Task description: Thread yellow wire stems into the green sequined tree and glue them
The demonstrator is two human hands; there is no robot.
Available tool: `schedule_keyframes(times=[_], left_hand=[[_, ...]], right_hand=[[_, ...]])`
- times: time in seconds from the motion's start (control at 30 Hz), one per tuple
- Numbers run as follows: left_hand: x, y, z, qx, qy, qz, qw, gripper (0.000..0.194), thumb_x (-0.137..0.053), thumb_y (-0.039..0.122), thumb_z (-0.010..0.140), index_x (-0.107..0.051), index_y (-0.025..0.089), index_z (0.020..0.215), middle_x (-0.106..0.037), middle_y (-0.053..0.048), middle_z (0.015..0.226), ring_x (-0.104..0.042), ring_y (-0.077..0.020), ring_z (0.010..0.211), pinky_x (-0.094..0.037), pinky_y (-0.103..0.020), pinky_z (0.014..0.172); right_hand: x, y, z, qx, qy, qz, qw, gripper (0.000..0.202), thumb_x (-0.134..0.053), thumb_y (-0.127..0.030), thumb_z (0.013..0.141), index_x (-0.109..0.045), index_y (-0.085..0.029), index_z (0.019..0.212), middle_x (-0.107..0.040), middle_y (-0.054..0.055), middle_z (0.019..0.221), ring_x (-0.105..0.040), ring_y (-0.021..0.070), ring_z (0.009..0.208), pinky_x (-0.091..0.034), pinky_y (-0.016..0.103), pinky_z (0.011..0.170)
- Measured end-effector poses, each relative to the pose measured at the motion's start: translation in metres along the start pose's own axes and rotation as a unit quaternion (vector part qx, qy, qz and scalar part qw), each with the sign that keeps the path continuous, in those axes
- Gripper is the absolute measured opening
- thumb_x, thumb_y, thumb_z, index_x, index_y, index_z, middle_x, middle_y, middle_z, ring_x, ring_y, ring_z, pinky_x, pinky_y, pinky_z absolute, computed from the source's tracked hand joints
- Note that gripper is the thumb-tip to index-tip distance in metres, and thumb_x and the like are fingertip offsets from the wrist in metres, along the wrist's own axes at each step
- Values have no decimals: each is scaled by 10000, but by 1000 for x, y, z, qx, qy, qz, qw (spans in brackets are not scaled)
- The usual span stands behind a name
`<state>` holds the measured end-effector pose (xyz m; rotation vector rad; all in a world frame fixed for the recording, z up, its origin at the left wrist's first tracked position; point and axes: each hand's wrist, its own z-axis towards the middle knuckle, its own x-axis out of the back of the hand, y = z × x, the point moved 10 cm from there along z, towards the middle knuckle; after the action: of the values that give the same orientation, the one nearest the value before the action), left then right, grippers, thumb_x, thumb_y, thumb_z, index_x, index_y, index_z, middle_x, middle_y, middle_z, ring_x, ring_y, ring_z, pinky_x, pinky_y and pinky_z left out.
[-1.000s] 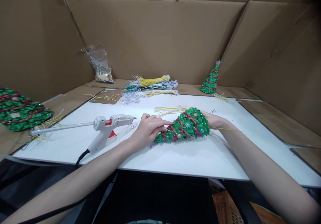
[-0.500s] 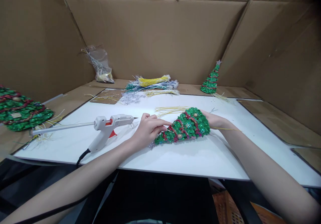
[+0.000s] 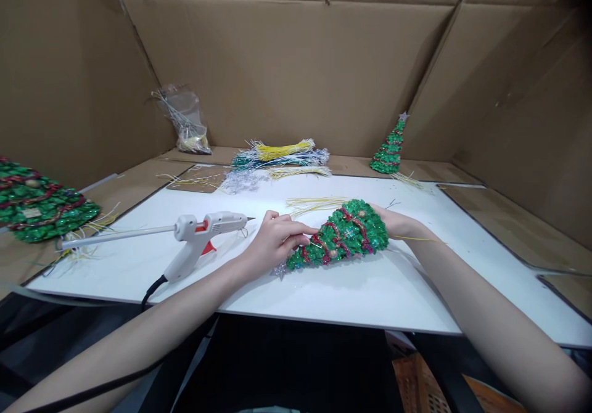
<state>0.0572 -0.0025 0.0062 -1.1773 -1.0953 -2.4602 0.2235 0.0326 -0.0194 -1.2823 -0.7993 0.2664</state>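
Note:
A small green tinsel Christmas tree (image 3: 354,231) lies on its side on the white board, wound with red garland and dotted with beads. Its silver star tip (image 3: 279,270) points left, and its wide base faces right. My right hand (image 3: 391,220) grips the tree from behind at the base; its fingers are mostly hidden. At the narrow upper part, my left hand (image 3: 280,240) has thumb and index finger brought together against the garland. A short, thin, pale wire (image 3: 316,245) sticks out from these fingertips over the tree.
Left of my hands stands a white glue gun (image 3: 194,234) with a long glue stick. Behind are bundled yellow wires (image 3: 284,149), silver stars (image 3: 245,180), loose yellow wires (image 3: 319,203) and a plastic bag (image 3: 185,123). Other trees stand at left (image 3: 50,209) and back right (image 3: 391,148).
The tree has shifted and turned very slightly, and more of its star shows beneath my left hand. Both hands keep nearly the same places.

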Motion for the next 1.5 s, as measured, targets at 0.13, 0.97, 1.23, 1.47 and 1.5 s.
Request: schedule_keyframes(times=[0.13,0.97,1.23,1.47,1.5], left_hand=[[-2,0,0,-3,-10,-5,1000,186,-563,251,947,-713,275,1055,-708,22,795,-551,-149,771,-260,-345,852],[-1,-4,0,18,-3,-11,1000,183,-562,251,944,-731,271,1014,-697,20,767,-549,-155,775,-241,-350,846],[-2,-1,-1,4,-11,0,1000,221,-514,305,971,-720,265,1042,-715,11,789,-550,-160,777,-245,-353,839],[-1,6,-2,-26,-1,12,1000,202,-524,278,966,-702,230,1051,-715,-3,816,-568,-154,773,-249,-347,837],[-1,7,-2,-31,2,12,999,199,-526,273,965,-699,227,1051,-714,-2,812,-569,-153,771,-247,-347,835]], right_hand=[[0,-1,1,1,1,-3,1000,612,-781,-554,669,-661,-180,1138,-705,100,1108,-649,262,1021,-519,413,931],[0,-5,2,25,8,-2,1000,562,-760,-559,691,-680,-176,1094,-720,83,991,-663,226,920,-535,373,869],[0,-2,2,9,9,2,1000,556,-773,-574,665,-698,-179,1049,-722,89,1013,-663,235,927,-540,379,864],[-1,-2,2,9,5,-5,1000,558,-769,-558,678,-682,-176,1075,-717,88,1020,-652,239,954,-530,381,881],[-2,-2,2,7,3,-4,1000,558,-766,-561,681,-681,-176,1076,-717,90,1022,-654,239,949,-529,382,881]])
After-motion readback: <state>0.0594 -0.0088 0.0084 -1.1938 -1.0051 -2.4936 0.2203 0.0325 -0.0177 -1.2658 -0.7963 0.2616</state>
